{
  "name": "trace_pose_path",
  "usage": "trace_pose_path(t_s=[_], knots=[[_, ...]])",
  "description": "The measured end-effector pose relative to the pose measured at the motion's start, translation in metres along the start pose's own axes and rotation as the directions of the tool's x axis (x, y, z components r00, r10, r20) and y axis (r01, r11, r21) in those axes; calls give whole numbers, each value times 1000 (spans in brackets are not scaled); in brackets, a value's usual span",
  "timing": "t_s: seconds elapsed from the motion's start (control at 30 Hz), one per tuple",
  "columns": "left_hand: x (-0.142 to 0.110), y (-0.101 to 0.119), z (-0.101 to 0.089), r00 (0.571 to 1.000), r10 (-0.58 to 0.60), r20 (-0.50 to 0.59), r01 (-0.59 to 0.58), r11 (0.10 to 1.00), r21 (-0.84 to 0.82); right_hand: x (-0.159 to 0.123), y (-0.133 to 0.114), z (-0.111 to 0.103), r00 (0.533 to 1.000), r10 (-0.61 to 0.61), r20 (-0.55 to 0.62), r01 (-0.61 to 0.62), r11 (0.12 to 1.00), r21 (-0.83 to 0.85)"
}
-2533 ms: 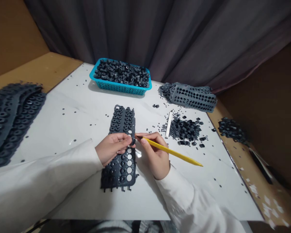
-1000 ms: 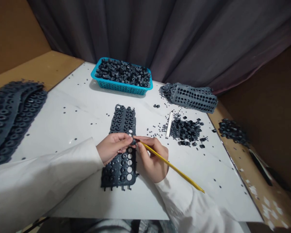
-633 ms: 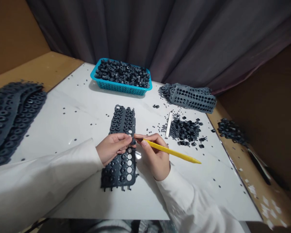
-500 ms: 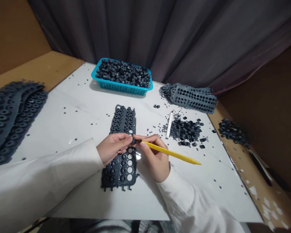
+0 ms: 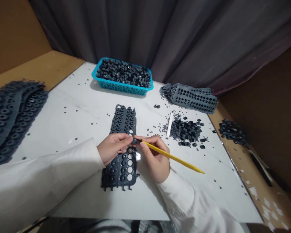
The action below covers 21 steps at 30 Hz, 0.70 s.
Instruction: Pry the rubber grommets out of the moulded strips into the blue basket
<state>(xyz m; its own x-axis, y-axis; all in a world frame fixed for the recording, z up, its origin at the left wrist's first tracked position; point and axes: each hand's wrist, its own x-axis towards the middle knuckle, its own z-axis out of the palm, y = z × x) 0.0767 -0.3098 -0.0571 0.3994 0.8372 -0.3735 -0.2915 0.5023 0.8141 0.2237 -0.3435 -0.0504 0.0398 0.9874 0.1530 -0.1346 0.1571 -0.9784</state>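
Compared with the frame half a second earlier, the free end of the yellow-handled tool [image 5: 176, 159] has swung a little lower, while the dark molded sheet [image 5: 124, 124] lies as it did. A small dark piece [image 5: 135, 141] sits near the middle of the frame, pinched in the closed grip of the left hand [image 5: 113, 147], above the sheet's right side. The right hand [image 5: 160, 163] has its fingers closed around the tool, whose working end points left at the piece; whether the tip touches it, I cannot tell. The piece lies just left of the right fingertips, close to both hands. The tool's long axis slants toward the lower right, crossing the sheet's nearly upright one. The sheet looks rubbery, with ragged edges, rows of raised rings and a column of round holes showing the smooth white bench [image 5: 87, 200]. At upper center, a glossy turquoise lattice basket [image 5: 123, 87] holds stubby dark pieces.
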Motion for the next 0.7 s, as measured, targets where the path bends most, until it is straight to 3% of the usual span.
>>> trace_pose_path(t_s=[0.3,0.47,0.57,0.7], knots=[[0,0,0,1000,-1,-6,1,1000,27,-2,3,-3,972,-223,75,235,924,-301],[-2,0,-1,1000,-9,-12,9,997,75,5,7,-6,984,-177,15,170,918,-357],[-2,0,-1,999,1,-39,1,999,52,7,7,-4,989,-134,-57,114,957,-265],[-1,-1,-1,1000,5,-26,-5,1000,18,5,3,-1,999,-3,-48,2,1000,-6]])
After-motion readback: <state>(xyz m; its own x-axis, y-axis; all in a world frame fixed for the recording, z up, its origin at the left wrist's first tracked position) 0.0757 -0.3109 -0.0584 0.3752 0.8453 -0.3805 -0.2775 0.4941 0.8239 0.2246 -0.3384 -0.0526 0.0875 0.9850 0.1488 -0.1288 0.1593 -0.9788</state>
